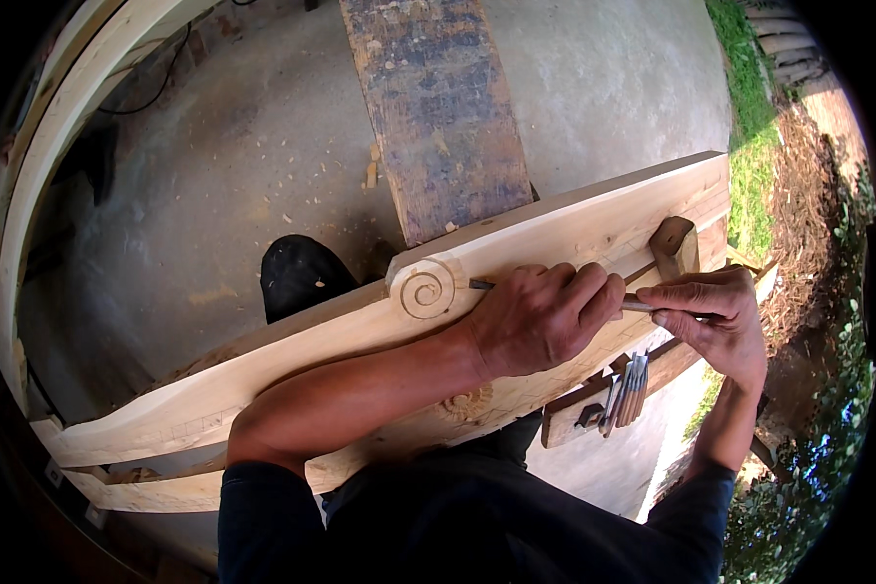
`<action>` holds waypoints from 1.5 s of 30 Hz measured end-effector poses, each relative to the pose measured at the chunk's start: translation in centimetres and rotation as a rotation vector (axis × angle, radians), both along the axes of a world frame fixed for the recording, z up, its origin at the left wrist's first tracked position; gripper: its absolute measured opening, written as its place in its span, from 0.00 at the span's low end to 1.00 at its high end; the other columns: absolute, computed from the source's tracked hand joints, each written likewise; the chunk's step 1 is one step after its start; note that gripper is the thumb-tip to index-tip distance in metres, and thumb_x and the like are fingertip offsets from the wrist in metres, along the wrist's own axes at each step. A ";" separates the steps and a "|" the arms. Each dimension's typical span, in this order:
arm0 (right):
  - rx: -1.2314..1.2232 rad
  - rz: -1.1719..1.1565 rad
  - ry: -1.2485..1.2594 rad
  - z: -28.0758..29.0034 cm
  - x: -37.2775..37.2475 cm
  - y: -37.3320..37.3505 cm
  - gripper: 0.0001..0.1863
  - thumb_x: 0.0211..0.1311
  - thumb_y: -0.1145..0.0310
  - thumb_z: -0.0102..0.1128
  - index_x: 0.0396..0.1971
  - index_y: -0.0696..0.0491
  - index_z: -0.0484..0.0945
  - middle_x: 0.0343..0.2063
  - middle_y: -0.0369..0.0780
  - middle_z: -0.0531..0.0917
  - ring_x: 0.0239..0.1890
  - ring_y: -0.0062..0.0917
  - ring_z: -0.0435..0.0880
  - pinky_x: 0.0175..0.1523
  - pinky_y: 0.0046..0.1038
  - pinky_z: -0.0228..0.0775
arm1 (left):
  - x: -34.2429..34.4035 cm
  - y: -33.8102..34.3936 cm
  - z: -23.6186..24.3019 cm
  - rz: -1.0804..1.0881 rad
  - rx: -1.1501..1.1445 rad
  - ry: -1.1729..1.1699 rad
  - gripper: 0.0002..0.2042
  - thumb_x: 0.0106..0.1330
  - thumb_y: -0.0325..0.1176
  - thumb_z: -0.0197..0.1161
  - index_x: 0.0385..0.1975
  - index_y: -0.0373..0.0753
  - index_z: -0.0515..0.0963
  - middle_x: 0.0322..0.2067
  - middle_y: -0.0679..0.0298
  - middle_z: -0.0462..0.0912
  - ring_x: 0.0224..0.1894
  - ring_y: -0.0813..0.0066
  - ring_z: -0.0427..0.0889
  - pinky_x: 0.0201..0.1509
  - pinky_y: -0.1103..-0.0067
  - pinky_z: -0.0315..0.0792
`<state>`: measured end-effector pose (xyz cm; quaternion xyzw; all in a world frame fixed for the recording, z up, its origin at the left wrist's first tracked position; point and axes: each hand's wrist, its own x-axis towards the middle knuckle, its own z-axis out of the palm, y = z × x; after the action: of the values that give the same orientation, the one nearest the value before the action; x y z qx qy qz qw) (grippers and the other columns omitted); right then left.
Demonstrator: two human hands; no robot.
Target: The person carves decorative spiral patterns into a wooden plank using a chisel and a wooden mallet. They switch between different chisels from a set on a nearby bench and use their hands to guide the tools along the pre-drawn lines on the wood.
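Observation:
A pale wooden board (pixel 516 234) runs slantwise in front of me, with a spiral (pixel 426 288) carved on its rounded raised end. My left hand (pixel 553 316) is closed round a thin carving chisel, its forearm lying across the board. The dark metal tip points left and sits just right of the spiral; I cannot tell whether it touches the wood. At the other end, my right hand (pixel 711 316) pinches the chisel's handle (pixel 638 304) between thumb and fingers. Under my left forearm, a carved rosette (pixel 467 401) shows in part.
A wooden block (pixel 674 243) stands on the board beyond my right hand. Several carving tools (pixel 629 391) lie bundled on a wooden ledge (pixel 569 414) below. A worn plank (pixel 438 117) extends away over the concrete floor, which has scattered wood chips. Curved timbers (pixel 63 127) rise at left.

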<state>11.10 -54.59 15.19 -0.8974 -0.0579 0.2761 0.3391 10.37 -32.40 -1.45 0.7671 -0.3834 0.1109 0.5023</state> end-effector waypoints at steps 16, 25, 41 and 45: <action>0.026 0.111 -0.022 -1.3 3.0 0.5 0.13 0.58 0.75 0.80 0.45 0.56 0.94 0.38 0.46 0.95 0.35 0.32 0.95 0.42 0.29 0.85 | 0.3 0.3 -0.2 0.059 0.016 0.089 0.15 0.65 0.34 0.76 0.44 0.36 0.80 0.29 0.66 0.72 0.23 0.75 0.80 0.23 0.74 0.73; 0.007 0.106 -0.089 -0.9 1.9 -0.5 0.13 0.58 0.71 0.82 0.43 0.57 0.95 0.34 0.46 0.95 0.30 0.27 0.93 0.36 0.25 0.82 | 0.5 0.0 0.1 0.059 -0.013 0.029 0.15 0.65 0.35 0.76 0.45 0.36 0.80 0.29 0.67 0.72 0.23 0.76 0.79 0.23 0.75 0.71; 0.012 0.074 -0.031 -0.5 2.4 -0.6 0.13 0.59 0.77 0.80 0.45 0.57 0.94 0.39 0.46 0.95 0.38 0.30 0.96 0.44 0.26 0.87 | 0.9 -0.2 0.1 0.053 -0.010 0.042 0.20 0.64 0.38 0.78 0.51 0.37 0.81 0.31 0.67 0.74 0.26 0.76 0.82 0.26 0.74 0.74; 0.012 0.101 -0.063 -0.5 2.8 -0.6 0.14 0.58 0.75 0.81 0.45 0.55 0.95 0.37 0.46 0.95 0.37 0.32 0.96 0.43 0.27 0.85 | 1.0 -0.4 0.1 0.067 -0.018 0.042 0.19 0.64 0.37 0.78 0.50 0.37 0.80 0.31 0.67 0.73 0.26 0.76 0.81 0.25 0.74 0.74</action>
<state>13.89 -55.23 14.65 -0.8997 -0.1155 0.2639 0.3279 11.39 -32.75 -1.37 0.7771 -0.3457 0.1149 0.5133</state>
